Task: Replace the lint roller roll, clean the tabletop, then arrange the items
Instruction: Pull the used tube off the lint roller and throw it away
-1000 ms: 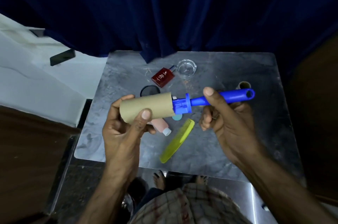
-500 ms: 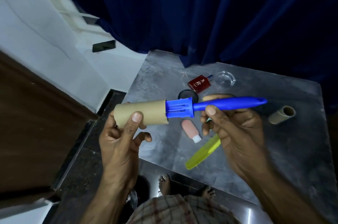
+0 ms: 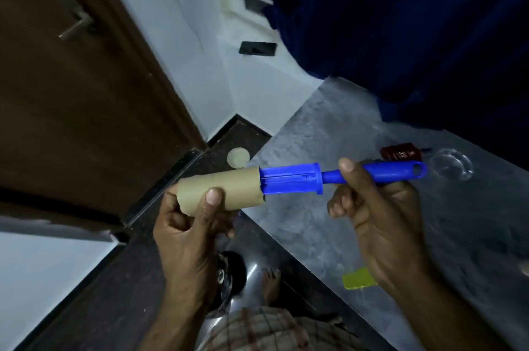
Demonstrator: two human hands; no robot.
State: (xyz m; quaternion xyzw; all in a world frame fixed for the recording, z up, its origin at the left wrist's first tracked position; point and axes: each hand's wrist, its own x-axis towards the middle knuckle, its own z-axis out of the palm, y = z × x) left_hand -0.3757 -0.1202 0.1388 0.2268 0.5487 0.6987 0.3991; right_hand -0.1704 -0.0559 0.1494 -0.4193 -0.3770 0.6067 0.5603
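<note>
I hold a blue lint roller (image 3: pixel 292 179) level in front of me, over the table's left edge. My right hand (image 3: pixel 380 224) grips its handle. My left hand (image 3: pixel 189 230) is wrapped around a brown cardboard roll (image 3: pixel 220 191) that covers only the far left end of the blue spindle; most of the spindle is bare. The grey stone tabletop (image 3: pixel 329 127) lies to the right.
On the table sit a dark red tag (image 3: pixel 400 152), a clear glass dish (image 3: pixel 450 164) and the end of a yellow comb (image 3: pixel 359 278). A brown door (image 3: pixel 71 93) stands at left. A round beige object (image 3: pixel 238 157) lies on the dark floor; my bare foot (image 3: pixel 270 282) is below.
The roll has slid leftward off the spindle, exposing more blue. My view has swung left toward the door, so most table items have left the frame.
</note>
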